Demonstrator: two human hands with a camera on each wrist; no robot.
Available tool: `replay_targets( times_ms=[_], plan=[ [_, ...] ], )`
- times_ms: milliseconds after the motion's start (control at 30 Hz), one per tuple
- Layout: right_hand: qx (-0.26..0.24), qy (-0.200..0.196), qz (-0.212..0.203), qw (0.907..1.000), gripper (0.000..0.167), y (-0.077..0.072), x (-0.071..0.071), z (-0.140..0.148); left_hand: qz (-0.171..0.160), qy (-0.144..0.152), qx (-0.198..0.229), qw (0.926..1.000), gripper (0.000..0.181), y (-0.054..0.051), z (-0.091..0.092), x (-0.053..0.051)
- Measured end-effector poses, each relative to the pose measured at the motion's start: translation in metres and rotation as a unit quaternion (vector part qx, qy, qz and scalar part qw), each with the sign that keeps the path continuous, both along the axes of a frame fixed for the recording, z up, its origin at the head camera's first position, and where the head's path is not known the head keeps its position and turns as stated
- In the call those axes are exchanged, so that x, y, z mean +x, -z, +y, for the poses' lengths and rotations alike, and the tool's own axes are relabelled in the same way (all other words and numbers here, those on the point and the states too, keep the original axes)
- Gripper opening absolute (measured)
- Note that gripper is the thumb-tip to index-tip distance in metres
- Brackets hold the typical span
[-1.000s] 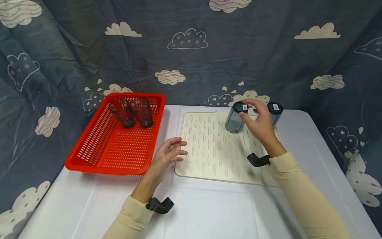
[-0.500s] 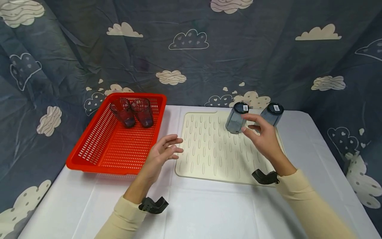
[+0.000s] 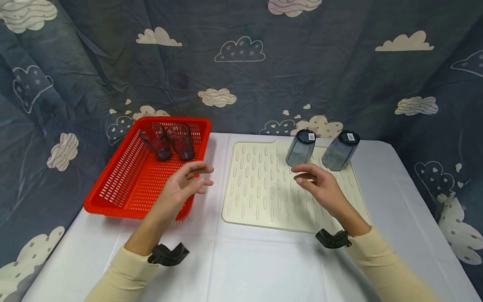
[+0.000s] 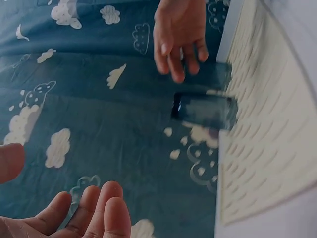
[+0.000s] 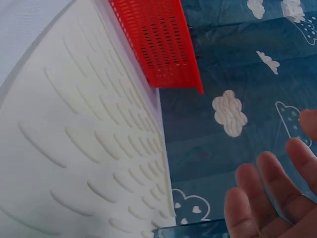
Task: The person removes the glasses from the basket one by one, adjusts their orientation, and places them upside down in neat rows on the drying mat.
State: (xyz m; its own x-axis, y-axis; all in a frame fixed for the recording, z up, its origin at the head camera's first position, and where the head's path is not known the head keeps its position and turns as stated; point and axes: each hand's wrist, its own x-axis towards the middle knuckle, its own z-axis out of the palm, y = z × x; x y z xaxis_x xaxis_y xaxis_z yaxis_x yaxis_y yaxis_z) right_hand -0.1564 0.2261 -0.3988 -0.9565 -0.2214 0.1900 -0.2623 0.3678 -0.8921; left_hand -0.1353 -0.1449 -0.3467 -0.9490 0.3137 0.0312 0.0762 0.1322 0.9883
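Two glasses stand upside down near the back right of the cream mat (image 3: 264, 188): a blue-grey one (image 3: 300, 147) and another (image 3: 341, 151) to its right. My right hand (image 3: 320, 188), fingers loosely bent and holding nothing, hovers over the mat in front of them. Over the right rim of the red basket (image 3: 151, 216) hangs my left hand (image 3: 179, 188), relaxed and empty. Inside the basket, two glasses (image 3: 155, 144) (image 3: 181, 144) lean at its back. The left wrist view shows a blue glass (image 4: 205, 110) below my right hand (image 4: 181, 34).
A white cloth (image 3: 264, 264) covers the table around the mat and basket. Behind the table hangs a dark curtain (image 3: 294, 75) with a cloud pattern. In the right wrist view the basket (image 5: 163, 44) stands beyond the mat's edge.
My right hand has let go of the left glass on the mat and drawn back toward the front. My left hand has moved left, from beside the mat to the basket's rim.
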Motion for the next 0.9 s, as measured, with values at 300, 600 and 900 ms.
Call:
replay_targets(
  times_ms=[300,600,900],
  plan=[
    [0.011,-0.02,-0.028,0.9993,0.03,0.001,-0.001,-0.006,0.038,-0.073,-0.062,0.9946,0.042,-0.039,-0.05,-0.024],
    [0.038,-0.035,-0.031,0.9982,0.028,0.001,-0.003,-0.016,0.076,-0.189,-0.223,0.9532,0.052,-0.058,-0.092,-0.074],
    [0.037,-0.04,-0.035,0.9979,0.029,0.003,-0.008,-0.025,0.079,-0.218,-0.341,0.9109,0.06,-0.041,-0.115,-0.13]
  ],
)
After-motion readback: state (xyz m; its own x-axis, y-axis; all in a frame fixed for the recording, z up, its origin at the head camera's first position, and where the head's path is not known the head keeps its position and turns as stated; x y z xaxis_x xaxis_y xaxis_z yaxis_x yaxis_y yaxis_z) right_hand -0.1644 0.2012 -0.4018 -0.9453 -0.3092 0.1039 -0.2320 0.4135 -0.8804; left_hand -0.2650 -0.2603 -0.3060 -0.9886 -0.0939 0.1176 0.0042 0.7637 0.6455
